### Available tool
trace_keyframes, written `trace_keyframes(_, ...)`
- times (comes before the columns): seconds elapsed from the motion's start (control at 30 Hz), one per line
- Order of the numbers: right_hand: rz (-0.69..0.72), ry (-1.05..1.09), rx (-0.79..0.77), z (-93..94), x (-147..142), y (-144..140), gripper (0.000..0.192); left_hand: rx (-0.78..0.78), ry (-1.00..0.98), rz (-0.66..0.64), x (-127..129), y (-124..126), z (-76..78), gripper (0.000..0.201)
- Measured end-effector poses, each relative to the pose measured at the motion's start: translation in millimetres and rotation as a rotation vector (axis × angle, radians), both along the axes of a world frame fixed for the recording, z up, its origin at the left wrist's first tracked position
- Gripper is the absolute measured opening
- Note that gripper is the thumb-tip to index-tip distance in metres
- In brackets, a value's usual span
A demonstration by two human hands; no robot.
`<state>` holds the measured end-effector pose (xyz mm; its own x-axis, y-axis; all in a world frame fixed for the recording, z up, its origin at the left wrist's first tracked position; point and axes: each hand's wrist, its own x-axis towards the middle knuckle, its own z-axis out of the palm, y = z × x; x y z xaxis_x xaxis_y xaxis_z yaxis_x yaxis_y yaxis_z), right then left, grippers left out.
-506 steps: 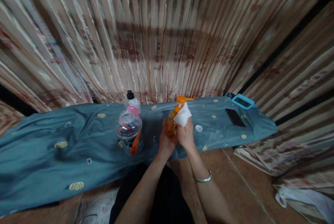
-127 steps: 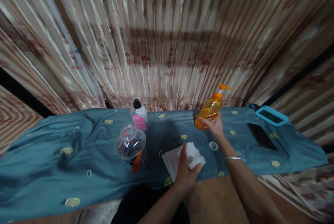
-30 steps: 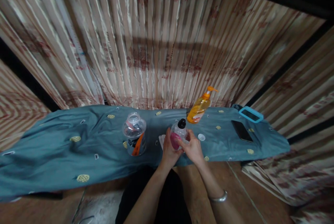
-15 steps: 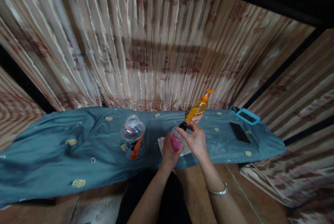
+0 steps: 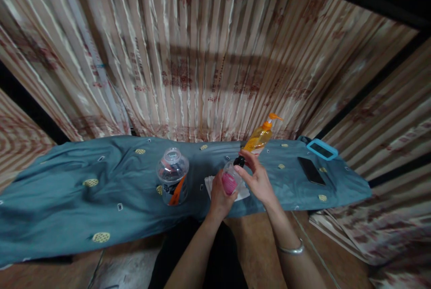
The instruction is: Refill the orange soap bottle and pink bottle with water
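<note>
- small clear bottle (image 5: 230,180) with a pink label and a black cap (image 5: 239,161): it is held tilted above the near edge of the blue cloth (image 5: 67,199), over a folded white tissue (image 5: 211,185).
- progress, as a judgement: the bottle is lifted and gripped, and the cap looks to be still seated on the neck, so the opening or closing of it is in hand and not finished; the tissue lies unused under the bottle.
- left hand (image 5: 220,197): wrapped around the lower body of the bottle from below, fingers closed on it.
- right hand (image 5: 257,180): fingertips pinching the black cap from the side and above, a metal bangle (image 5: 290,249) on the wrist.
- look of the bottle: see-through plastic, little content visible, pink label facing the camera, cap dark and rounded.
- larger things about it: a wide clear jar (image 5: 172,175) with no lid stands to the left, well apart; an orange pump bottle (image 5: 260,136) stands just behind the right hand.
- smaller things: a dark phone (image 5: 311,171) and a blue-framed device (image 5: 322,149) lie at the right end of the cloth.
</note>
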<state>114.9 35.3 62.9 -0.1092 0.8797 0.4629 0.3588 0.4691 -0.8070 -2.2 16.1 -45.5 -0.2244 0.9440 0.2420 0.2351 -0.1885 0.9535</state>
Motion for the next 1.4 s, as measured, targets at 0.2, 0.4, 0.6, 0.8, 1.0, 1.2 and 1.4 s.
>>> trace_keyframes(0.2, -0.095, 0.025, 0.03, -0.3, 1, 2, 0.038, 0.001, 0.005, 0.01, 1, 0, -4.5, 0.083)
trace_keyframes(0.4, -0.032, -0.039, 0.022, 3.8, 4, -5, 0.047, 0.018, 0.007, 0.008, 1, 1, -3.4, 0.081)
trace_keyframes(0.6, -0.16, -0.052, 0.017, 5.9, -1, 2, 0.042, 0.026, 0.013, 0.011, 0, 0, -1.4, 0.081)
trace_keyframes(0.8, 0.039, -0.077, 0.011, 7.4, 3, -3, 0.048, 0.018, 0.0, 0.006, 1, 0, 0.1, 0.081)
trace_keyframes(1.0, -0.2, -0.072, 0.029, 4.0, -4, 2, 0.047, 0.034, 0.01, 0.005, 2, -1, -0.2, 0.082)
trace_keyframes(1.2, -0.065, -0.097, 0.058, 3.7, -2, -5, 0.047, 0.022, 0.007, 0.017, 3, -1, -3.9, 0.083)
trace_keyframes(1.4, -0.072, -0.101, 0.061, 4.0, -3, -8, 0.05, 0.018, 0.01, 0.011, 5, -2, -1.8, 0.082)
